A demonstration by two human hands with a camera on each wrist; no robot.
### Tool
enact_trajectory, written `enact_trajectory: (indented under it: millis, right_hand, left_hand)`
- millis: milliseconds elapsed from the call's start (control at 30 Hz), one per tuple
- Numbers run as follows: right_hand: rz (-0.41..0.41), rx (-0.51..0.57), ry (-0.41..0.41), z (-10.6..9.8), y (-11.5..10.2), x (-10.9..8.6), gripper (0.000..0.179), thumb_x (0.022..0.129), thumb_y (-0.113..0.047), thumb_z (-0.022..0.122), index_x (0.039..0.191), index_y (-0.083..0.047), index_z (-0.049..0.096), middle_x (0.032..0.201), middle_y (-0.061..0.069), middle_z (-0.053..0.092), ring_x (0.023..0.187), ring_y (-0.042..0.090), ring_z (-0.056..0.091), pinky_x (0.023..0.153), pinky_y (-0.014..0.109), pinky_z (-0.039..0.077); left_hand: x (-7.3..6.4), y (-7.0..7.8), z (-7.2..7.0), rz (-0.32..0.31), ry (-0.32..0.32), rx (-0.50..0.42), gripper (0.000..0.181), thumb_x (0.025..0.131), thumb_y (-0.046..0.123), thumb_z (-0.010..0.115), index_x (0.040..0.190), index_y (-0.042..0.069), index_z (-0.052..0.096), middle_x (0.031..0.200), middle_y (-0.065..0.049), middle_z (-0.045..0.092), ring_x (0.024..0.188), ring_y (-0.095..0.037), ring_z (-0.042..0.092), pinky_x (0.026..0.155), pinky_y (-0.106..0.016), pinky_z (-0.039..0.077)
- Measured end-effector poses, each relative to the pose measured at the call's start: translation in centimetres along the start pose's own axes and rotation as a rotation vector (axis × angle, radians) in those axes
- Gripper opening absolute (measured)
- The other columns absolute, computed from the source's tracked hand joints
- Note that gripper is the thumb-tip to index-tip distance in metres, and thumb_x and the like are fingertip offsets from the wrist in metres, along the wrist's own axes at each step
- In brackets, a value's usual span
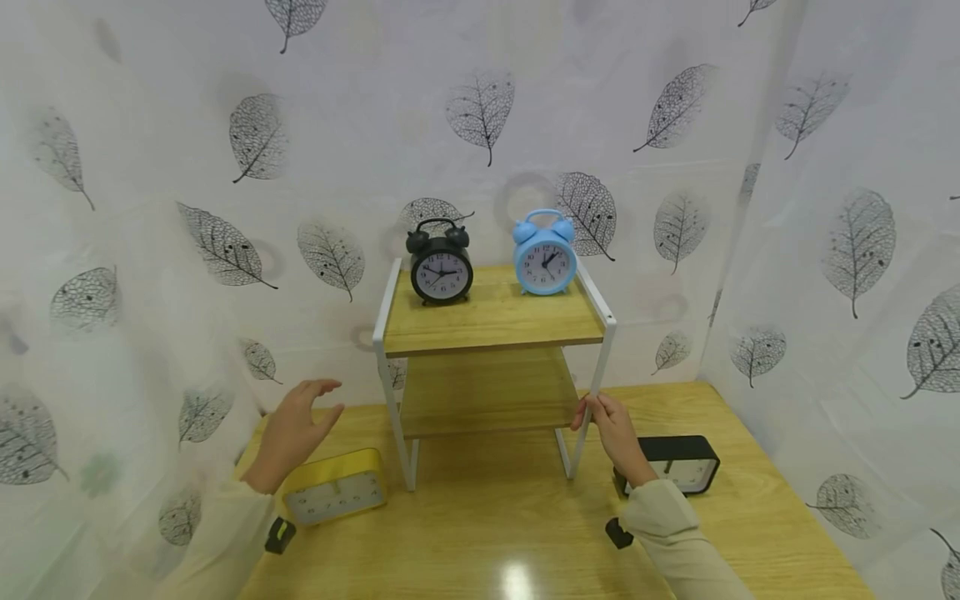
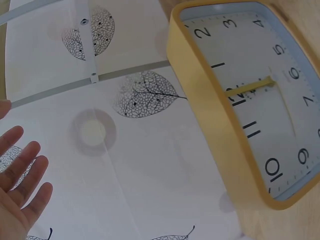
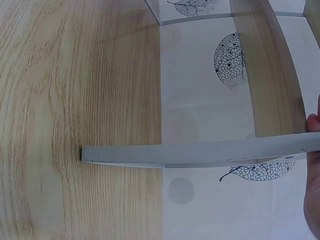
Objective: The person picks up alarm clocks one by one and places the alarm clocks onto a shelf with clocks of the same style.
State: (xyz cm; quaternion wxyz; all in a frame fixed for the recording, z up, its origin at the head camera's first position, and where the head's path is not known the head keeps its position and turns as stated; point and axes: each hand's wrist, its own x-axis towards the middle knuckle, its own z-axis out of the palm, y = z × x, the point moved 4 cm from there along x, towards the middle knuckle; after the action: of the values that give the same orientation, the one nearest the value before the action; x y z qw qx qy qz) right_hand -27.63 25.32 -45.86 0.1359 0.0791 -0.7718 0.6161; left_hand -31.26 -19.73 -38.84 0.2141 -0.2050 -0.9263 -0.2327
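A two-tier shelf rack (image 1: 487, 331) with wooden boards and a white metal frame stands on the table. My right hand (image 1: 617, 432) pinches its front right leg (image 3: 200, 153) between thumb and fingers, level with the lower board. To the left of the rack my left hand (image 1: 294, 432) hovers, holding nothing, thumb spread from the fingers. Just below it sits a yellow rectangular clock (image 1: 337, 490), large in the left wrist view. On the top board are a black twin-bell alarm clock (image 1: 441, 276) at left and a light blue one (image 1: 545, 262) at right.
Behind my right wrist a black rectangular clock (image 1: 675, 451) stands on the wooden table (image 1: 480, 533), right of the rack. White sheeting (image 1: 420, 108) with a leaf print closes off the back and both sides.
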Motion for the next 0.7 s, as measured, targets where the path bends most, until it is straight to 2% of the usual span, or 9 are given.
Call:
enact_trajectory:
  millis: [200, 333, 567, 700]
  right_hand:
    - [-0.018, -0.013, -0.011, 0.3, -2.2, -0.5, 0.037, 0.103, -0.013, 0.034, 0.088, 0.012, 0.057, 0.069, 0.009, 0.065, 0.07, 0.018, 0.063, 0.077, 0.019, 0.051]
    - [-0.023, -0.028, -0.011, 0.3, -2.5, -0.7, 0.038, 0.103, -0.013, 0.033, 0.088, 0.012, 0.057, 0.069, 0.011, 0.064, 0.07, 0.019, 0.064, 0.077, 0.022, 0.051]
    - [-0.018, -0.014, 0.007, 0.0, -0.1, 0.0, 0.038, 0.103, -0.018, 0.034, 0.088, 0.007, 0.059, 0.068, 0.001, 0.065, 0.069, 0.013, 0.064, 0.076, 0.02, 0.051]
    - [-0.028, -0.003, 0.021, 0.0, 0.4, 0.2, 0.039, 0.103, -0.021, 0.036, 0.087, 0.007, 0.059, 0.066, -0.005, 0.064, 0.068, 0.009, 0.063, 0.076, 0.018, 0.051]
  left_hand:
    - [-0.4, -0.3, 0.5, -0.007, -0.015, -0.015, 0.035, 0.088, 0.016, 0.065, 0.118, 0.0, 0.059, 0.114, -0.021, 0.061, 0.101, -0.037, 0.058, 0.083, -0.053, 0.048]
    - [-0.8, -0.6, 1.0, -0.02, -0.032, -0.023, 0.036, 0.089, 0.018, 0.064, 0.12, 0.001, 0.058, 0.115, -0.02, 0.061, 0.102, -0.036, 0.057, 0.083, -0.053, 0.048]
    - [-1.6, -1.5, 2.0, -0.025, -0.071, -0.03, 0.036, 0.089, 0.017, 0.064, 0.12, 0.001, 0.058, 0.114, -0.02, 0.062, 0.103, -0.035, 0.057, 0.084, -0.053, 0.048]
    - [-2.0, -2.0, 2.5, -0.028, -0.078, -0.034, 0.036, 0.088, 0.017, 0.065, 0.119, 0.0, 0.058, 0.113, -0.019, 0.062, 0.102, -0.035, 0.057, 0.084, -0.052, 0.049]
